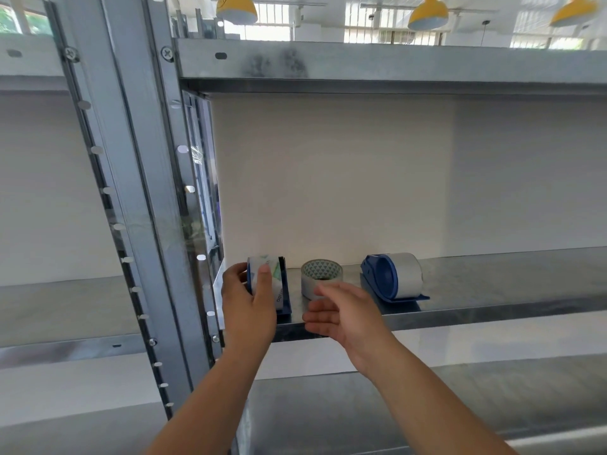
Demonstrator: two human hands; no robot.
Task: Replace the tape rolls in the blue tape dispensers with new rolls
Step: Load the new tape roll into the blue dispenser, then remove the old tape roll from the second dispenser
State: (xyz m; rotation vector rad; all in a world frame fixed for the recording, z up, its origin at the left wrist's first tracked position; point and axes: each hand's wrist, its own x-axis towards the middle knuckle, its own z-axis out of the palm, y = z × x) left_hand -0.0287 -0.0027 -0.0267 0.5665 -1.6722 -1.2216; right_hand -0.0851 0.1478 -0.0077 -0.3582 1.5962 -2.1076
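On the metal shelf (pixel 492 300) stand two blue tape dispensers. The left dispenser (pixel 283 290) holds a clear roll, and my left hand (pixel 248 300) grips it around the roll from the left side. A loose roll of tape (pixel 321 274) with a triangle-patterned core lies flat in the middle. My right hand (pixel 341 315) hovers just in front of that roll, fingers apart, holding nothing. The right dispenser (pixel 391 277) stands further right with a white roll in it, untouched.
A grey steel upright (pixel 141 192) with bolt holes rises just left of my left hand. Another shelf (pixel 394 64) runs overhead, and a lower shelf (pixel 427 405) lies under my forearms. A white wall backs the shelf.
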